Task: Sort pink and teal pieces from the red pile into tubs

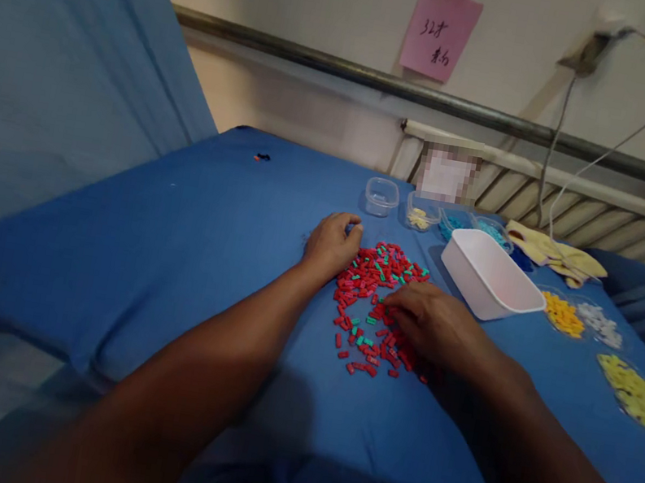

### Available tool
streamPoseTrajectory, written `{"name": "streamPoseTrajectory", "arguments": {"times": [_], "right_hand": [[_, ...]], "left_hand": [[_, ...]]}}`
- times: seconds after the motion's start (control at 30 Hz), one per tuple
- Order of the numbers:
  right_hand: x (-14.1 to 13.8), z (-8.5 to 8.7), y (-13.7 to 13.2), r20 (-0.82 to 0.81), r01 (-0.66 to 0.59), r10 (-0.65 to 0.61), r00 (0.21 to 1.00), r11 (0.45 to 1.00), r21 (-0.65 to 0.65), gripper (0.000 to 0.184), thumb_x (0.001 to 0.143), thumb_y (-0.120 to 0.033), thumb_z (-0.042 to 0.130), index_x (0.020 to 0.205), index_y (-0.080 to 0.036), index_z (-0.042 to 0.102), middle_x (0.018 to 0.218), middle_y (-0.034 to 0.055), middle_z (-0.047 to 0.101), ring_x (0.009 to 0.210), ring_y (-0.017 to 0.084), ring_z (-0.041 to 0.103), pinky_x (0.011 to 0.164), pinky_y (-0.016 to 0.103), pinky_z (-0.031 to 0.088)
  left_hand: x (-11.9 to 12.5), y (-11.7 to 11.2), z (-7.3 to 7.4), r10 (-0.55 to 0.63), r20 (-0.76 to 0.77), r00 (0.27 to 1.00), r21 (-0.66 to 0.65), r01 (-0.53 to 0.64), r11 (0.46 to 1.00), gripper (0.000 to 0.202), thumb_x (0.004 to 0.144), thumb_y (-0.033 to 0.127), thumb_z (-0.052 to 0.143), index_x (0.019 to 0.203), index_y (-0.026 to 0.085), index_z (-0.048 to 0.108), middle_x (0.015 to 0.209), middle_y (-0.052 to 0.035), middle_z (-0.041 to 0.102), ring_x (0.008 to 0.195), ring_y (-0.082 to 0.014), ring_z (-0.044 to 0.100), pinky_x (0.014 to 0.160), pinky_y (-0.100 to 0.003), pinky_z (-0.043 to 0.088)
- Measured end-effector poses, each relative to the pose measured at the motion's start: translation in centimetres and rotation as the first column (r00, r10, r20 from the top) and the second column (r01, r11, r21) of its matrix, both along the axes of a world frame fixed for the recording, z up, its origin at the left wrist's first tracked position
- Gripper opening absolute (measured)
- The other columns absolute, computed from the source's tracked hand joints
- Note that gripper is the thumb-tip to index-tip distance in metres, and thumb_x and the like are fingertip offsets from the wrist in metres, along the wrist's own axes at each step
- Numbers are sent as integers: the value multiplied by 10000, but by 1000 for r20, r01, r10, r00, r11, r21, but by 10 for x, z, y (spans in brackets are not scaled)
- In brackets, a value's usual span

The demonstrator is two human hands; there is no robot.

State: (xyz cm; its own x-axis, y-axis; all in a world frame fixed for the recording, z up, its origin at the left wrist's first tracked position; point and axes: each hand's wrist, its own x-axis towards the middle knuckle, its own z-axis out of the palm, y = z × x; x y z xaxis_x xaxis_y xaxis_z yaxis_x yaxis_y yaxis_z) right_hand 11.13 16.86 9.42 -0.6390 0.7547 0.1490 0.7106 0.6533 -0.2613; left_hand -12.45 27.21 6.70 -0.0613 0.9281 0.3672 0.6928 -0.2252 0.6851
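A loose pile of small red pieces (pixel 363 281) is spread on the blue-covered table, with small green pieces (pixel 371 321) scattered among them. My left hand (pixel 331 245) rests at the pile's upper left edge, its fingers loosely bent and the thumb a little apart from them. Over the right side of the pile, my right hand (pixel 433 318) reaches down with its fingers drawn together among the red pieces. Its fingertips are partly hidden, and whatever they hold cannot be made out. To the right of the pile stands a white plastic tub (pixel 493 278).
Behind the pile stand a clear container (pixel 381 198), one with cream pieces (pixel 418 218) and others with blue pieces (pixel 454 224). Farther right lie orange-yellow pieces (pixel 562 315), grey pieces (pixel 599 323), yellow pieces (pixel 636 393) and a yellow cloth (pixel 561 255). A radiator (pixel 623 218) stands behind.
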Motion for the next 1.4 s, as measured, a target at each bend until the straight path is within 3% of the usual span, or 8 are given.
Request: {"name": "streamPoseTrajectory", "arguments": {"times": [0.27, 0.53, 0.6, 0.7, 0.77, 0.93, 1.17, 1.4], "right_hand": [[3, -1, -3, 25, 106, -106, 994, 994, -21, 292, 1004, -162, 583, 1167, -237, 813, 1150, 76, 829, 1054, 238, 767, 917, 329, 557], [19, 19, -14, -368, 292, -275, 888, 956, -11, 235, 1003, -319, 634, 1151, -230, 793, 939, 35, 801, 755, 186, 723, 703, 298, 550], [36, 28, -15, -396, 413, -336, 855, 902, 124, 256, 1014, -344, 630, 1176, -227, 789, 1013, 66, 811, 802, 207, 736, 724, 321, 561], [71, 37, -11, -372, 572, -449, 813, 738, 359, 296, 1021, -335, 611, 1222, -205, 786, 1146, 135, 812, 942, 284, 760, 839, 406, 579], [94, 39, -7, -276, 606, -540, 795, 689, 398, 313, 1028, -304, 597, 1236, -177, 793, 1191, 185, 810, 1035, 344, 764, 895, 457, 578], [103, 30, -2, -167, 545, -526, 834, 739, 397, 316, 1074, -316, 553, 1202, -181, 807, 1236, 179, 808, 1164, 378, 742, 999, 500, 570], [32, 7, 12, -39, 232, -229, 973, 947, 221, 360, 1089, -239, 506, 1366, -204, 734, 1299, 131, 794, 1189, 287, 723, 1054, 413, 545], [19, 0, 22, 120, 236, -249, 961, 966, 109, 321, 1038, -200, 548, 1301, -175, 730, 1194, 138, 808, 1112, 282, 729, 951, 350, 533]], "left_hand": [[2, -1, 0, 3, -12, 1000, -10, -3, 1000, 316, 1049, 279, 607, 1303, 202, 778, 1345, -78, 762, 1284, -243, 692, 1168, -353, 505], [2, 1, -1, 1, -7, 1000, -28, -1, 1000, 323, 1045, 285, 603, 1305, 211, 780, 1365, -74, 757, 1299, -250, 688, 1176, -362, 505], [2, 1, -1, -8, 1, 1000, -24, 8, 1000, 324, 1041, 276, 604, 1301, 201, 781, 1361, -81, 758, 1300, -257, 688, 1179, -371, 505], [1, 2, -2, -22, 9, 1000, -11, 22, 1000, 322, 1037, 268, 603, 1295, 191, 780, 1352, -87, 762, 1291, -262, 692, 1179, -382, 506], [1, 2, -2, -22, 9, 1000, -13, 23, 1000, 322, 1035, 271, 603, 1295, 198, 780, 1349, -84, 763, 1286, -263, 694, 1174, -385, 510], [0, 3, -1, -13, -6, 1000, -24, 13, 1000, 335, 1031, 274, 605, 1305, 197, 781, 1342, -90, 766, 1275, -273, 698, 1166, -393, 514], [0, 3, -2, -24, -21, 999, -12, 24, 1000, 336, 1035, 283, 601, 1303, 191, 783, 1350, -92, 762, 1277, -272, 698, 1156, -392, 519], [1, 2, -1, -27, -21, 999, -8, 27, 1000, 332, 1034, 271, 602, 1301, 193, 782, 1350, -89, 763, 1282, -270, 696, 1159, -388, 514]]}}
